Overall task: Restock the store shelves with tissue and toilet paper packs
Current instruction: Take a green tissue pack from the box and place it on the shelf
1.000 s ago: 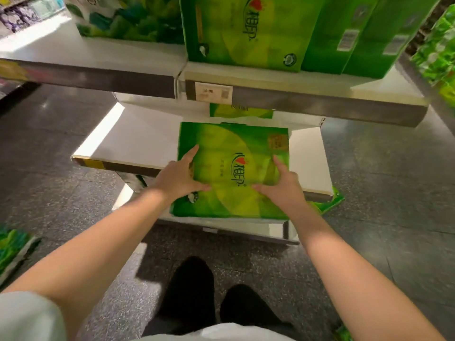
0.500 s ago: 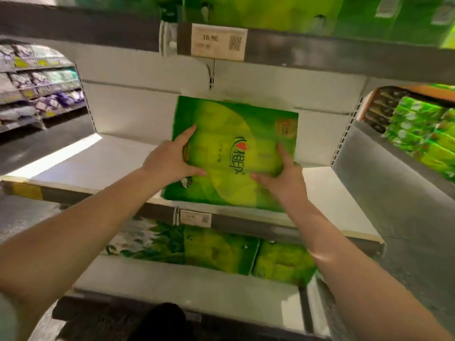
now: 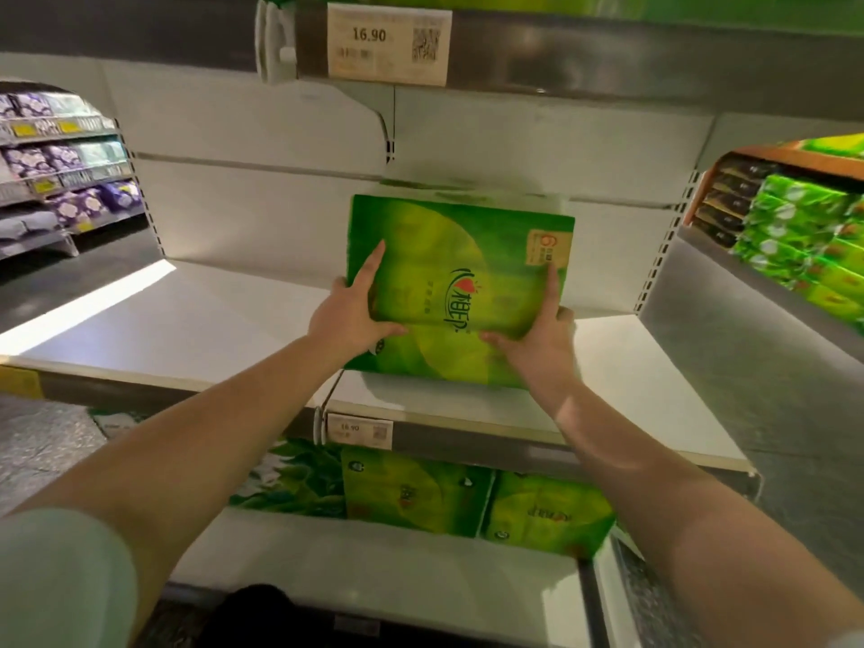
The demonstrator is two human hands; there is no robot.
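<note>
A green tissue pack (image 3: pixel 449 254) with a yellow-green oval and a red heart logo stands tilted on the white middle shelf (image 3: pixel 187 329), its back near the rear panel. My left hand (image 3: pixel 346 315) holds its left edge, index finger stretched up the face and thumb lying across the front. My right hand (image 3: pixel 537 339) holds the right edge the same way, index finger pointing up beside the orange label. The pack's lower edge sits a little behind the shelf's front lip.
A price tag (image 3: pixel 388 42) reading 16.90 hangs on the shelf above. More green packs (image 3: pixel 411 493) lie on the shelf below. Stacked green packs (image 3: pixel 804 236) fill the neighbouring unit on the right. Purple packs (image 3: pixel 61 180) line a far aisle on the left.
Both hands have lifted the pack from the low shelf's edge and pushed it deeper onto the middle shelf toward the back panel. My view has dropped to shelf level.
</note>
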